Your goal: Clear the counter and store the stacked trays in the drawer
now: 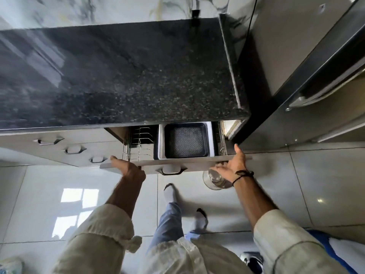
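We have the drawer [175, 164] under the counter [118, 76] partly open, and the trays [185, 140] already lie inside it, toward the drawer's right side: a dark tray with a patterned floor nested in a pale one. Left of them in the drawer stands a wire rack [141, 143]. The part of the counter above the drawer that we can see is bare dark stone.

Our left hand [127, 168] lies flat on the drawer's front panel near its left end, fingers stretched out and gripping nothing. Our right hand [231, 165] is spread open against the panel's right end, thumb raised over the top edge, also holding nothing. Neither hand is on the handle [170, 170] at the middle of the front.

We judge the task almost finished: the clearing and the storing look done, and what is left is to push the drawer shut. A steel pot [214, 179] sits on the floor just below the drawer's right end, clear of its path as far as we can tell.
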